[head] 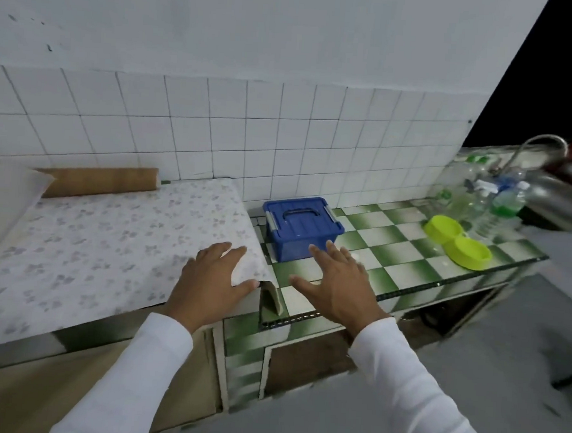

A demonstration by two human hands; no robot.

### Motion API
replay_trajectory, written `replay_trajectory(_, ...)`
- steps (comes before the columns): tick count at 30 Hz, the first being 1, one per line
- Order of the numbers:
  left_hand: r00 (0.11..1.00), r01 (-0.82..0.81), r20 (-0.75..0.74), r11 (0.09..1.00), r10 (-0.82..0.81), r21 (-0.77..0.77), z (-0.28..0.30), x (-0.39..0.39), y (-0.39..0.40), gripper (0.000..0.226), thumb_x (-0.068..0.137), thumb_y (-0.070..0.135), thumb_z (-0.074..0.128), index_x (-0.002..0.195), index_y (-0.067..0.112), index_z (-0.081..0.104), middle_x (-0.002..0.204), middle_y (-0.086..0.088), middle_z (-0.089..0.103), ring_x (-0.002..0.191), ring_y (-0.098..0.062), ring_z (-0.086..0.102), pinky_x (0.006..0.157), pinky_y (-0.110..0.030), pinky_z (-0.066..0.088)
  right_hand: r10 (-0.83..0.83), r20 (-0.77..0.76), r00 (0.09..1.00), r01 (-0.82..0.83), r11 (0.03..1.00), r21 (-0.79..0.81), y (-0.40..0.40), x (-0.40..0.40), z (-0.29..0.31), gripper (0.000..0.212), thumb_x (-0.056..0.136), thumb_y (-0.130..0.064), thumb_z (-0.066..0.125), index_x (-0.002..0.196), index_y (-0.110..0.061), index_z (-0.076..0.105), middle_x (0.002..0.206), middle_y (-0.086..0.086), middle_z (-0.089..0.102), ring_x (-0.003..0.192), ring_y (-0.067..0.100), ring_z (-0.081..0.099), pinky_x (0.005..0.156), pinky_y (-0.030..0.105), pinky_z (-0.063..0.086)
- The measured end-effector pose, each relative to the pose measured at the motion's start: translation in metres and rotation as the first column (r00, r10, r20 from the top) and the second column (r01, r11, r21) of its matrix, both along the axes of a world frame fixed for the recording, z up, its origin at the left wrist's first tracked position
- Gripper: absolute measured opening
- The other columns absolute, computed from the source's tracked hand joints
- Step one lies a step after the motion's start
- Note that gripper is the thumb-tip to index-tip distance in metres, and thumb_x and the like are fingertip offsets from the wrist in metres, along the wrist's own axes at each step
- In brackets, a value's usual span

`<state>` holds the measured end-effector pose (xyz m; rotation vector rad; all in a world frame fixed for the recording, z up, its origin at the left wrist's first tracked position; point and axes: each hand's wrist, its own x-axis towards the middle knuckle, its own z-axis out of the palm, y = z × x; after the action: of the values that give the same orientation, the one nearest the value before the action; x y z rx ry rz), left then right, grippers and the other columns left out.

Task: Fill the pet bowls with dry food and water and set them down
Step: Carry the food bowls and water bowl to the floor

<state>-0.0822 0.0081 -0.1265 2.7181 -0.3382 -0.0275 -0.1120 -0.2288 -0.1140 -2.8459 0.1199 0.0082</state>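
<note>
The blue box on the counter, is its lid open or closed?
Closed. The lid lies flat on the blue box, its handle folded down, and the grey side latches sit against the walls. What is inside cannot be told.

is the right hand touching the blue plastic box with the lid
Cannot tell. In the head view the right hand overlaps the blue lidded plastic box's front edge with spread fingertips, but no contact or gap shows plainly.

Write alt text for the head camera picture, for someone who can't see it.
A person's open left hand and right hand reach over a green and white tiled counter toward a closed blue box. A lime green double pet bowl sits further right, near plastic bottles and a sink.
</note>
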Motion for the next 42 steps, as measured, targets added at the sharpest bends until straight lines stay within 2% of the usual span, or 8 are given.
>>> replay_trajectory(5, 0.997, 0.076, -0.011, 0.997, -0.076, -0.011, -0.008, 0.007, -0.062, 0.075, 0.094, 0.065, 0.057, 0.158, 0.032, 0.035, 0.165, 0.002, 0.031, 0.148, -0.024, 0.031, 0.122, -0.046, 0.028, -0.078, 0.018, 0.997, 0.078, 0.997, -0.010, -0.057, -0.011, -0.012, 0.084, 0.088, -0.078, 0.044, 0.157, -0.035, 0.026, 0.168, 0.002, 0.019, 0.155, 0.028, 0.014, 0.123, 0.054, 0.018)
replay_trajectory(11, 0.987, 0.161, -0.033, 0.987, -0.160, 0.008, -0.020, 0.016, -0.104, 0.077, 0.094, 0.065, 0.056, 0.159, 0.031, 0.033, 0.165, -0.001, 0.031, 0.149, -0.025, 0.030, 0.121, -0.047, 0.032, -0.158, -0.020, 0.987, 0.158, 0.987, 0.010, -0.099, -0.019, -0.019, 0.084, 0.088, -0.079, 0.044, 0.158, -0.037, 0.025, 0.169, 0.000, 0.015, 0.156, 0.028, 0.011, 0.123, 0.054, 0.012)
replay_trajectory(18, 0.967, 0.250, -0.062, 0.968, -0.247, 0.031, -0.031, 0.038, -0.155, 0.077, 0.096, 0.063, 0.056, 0.160, 0.028, 0.032, 0.166, -0.002, 0.028, 0.151, -0.024, 0.026, 0.122, -0.044, 0.029, -0.244, -0.058, 0.968, 0.246, 0.969, 0.025, -0.144, -0.015, -0.032, 0.084, 0.088, -0.078, 0.046, 0.158, -0.036, 0.025, 0.169, 0.001, 0.015, 0.156, 0.028, 0.012, 0.124, 0.054, 0.014)
replay_trajectory(23, 0.941, 0.337, -0.061, 0.940, -0.334, 0.058, -0.038, 0.070, -0.212, 0.076, 0.096, 0.064, 0.055, 0.159, 0.028, 0.032, 0.165, -0.002, 0.029, 0.151, -0.025, 0.027, 0.122, -0.049, 0.029, -0.321, -0.075, 0.944, 0.323, 0.946, 0.021, -0.185, -0.004, -0.039, 0.084, 0.089, -0.077, 0.045, 0.158, -0.035, 0.025, 0.169, 0.002, 0.015, 0.156, 0.029, 0.011, 0.124, 0.054, 0.014)
replay_trajectory(29, 0.884, 0.467, -0.068, 0.880, -0.462, 0.083, -0.042, 0.115, -0.287, 0.073, 0.097, 0.064, 0.052, 0.159, 0.031, 0.031, 0.166, 0.000, 0.028, 0.153, -0.025, 0.024, 0.124, -0.050, 0.025, -0.433, -0.100, 0.896, 0.437, 0.899, 0.028, -0.242, 0.016, -0.042, 0.083, 0.089, -0.076, 0.047, 0.158, -0.035, 0.025, 0.169, 0.003, 0.015, 0.156, 0.028, 0.011, 0.124, 0.054, 0.013)
replay_trajectory(34, 0.819, 0.574, -0.047, 0.818, -0.572, 0.051, -0.049, 0.155, -0.343, 0.073, 0.096, 0.062, 0.056, 0.157, 0.027, 0.036, 0.164, -0.001, 0.034, 0.152, -0.022, 0.028, 0.124, -0.048, 0.027, -0.517, -0.109, 0.849, 0.525, 0.849, 0.063, -0.287, 0.031, -0.042, 0.083, 0.090, -0.074, 0.047, 0.158, -0.034, 0.025, 0.169, 0.004, 0.016, 0.156, 0.027, 0.011, 0.124, 0.053, 0.016)
replay_trajectory(42, 0.729, 0.684, -0.044, 0.724, -0.683, 0.087, -0.058, 0.206, -0.420, 0.075, 0.097, 0.064, 0.051, 0.159, 0.029, 0.032, 0.167, 0.000, 0.029, 0.153, -0.022, 0.025, 0.125, -0.045, 0.024, -0.636, -0.105, 0.765, 0.644, 0.760, 0.088, -0.344, 0.047, -0.053, 0.082, 0.091, -0.073, 0.046, 0.159, -0.033, 0.024, 0.169, 0.004, 0.016, 0.156, 0.027, 0.012, 0.125, 0.050, 0.015)
